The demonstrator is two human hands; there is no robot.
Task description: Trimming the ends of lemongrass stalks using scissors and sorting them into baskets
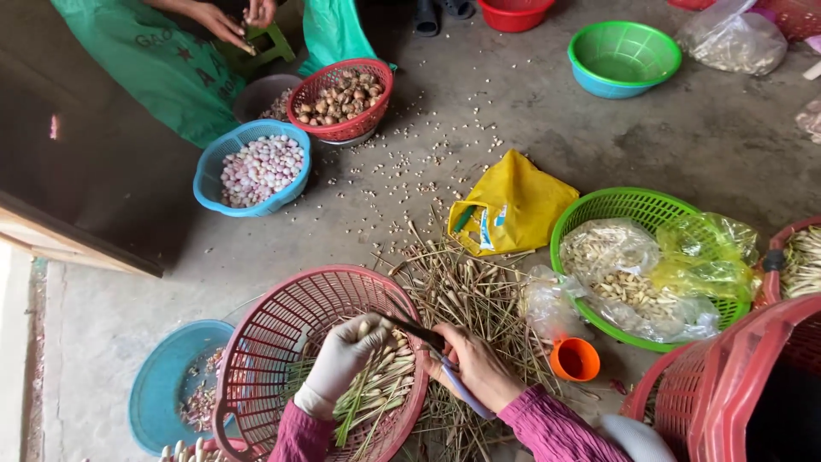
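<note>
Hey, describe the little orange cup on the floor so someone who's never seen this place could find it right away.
Start at the big green basket holding plastic bags on the right. Just below its lower-left rim, beside the pile of dry stalks, stands the small orange cup. It is the only orange thing there, open-topped and far smaller than any basket.

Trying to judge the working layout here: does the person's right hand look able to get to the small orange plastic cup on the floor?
Probably yes. The small orange plastic cup stands just beside the right hand, with only loose dry stalks between them. The hand holds a knife, though, so its grip is not free.
</note>
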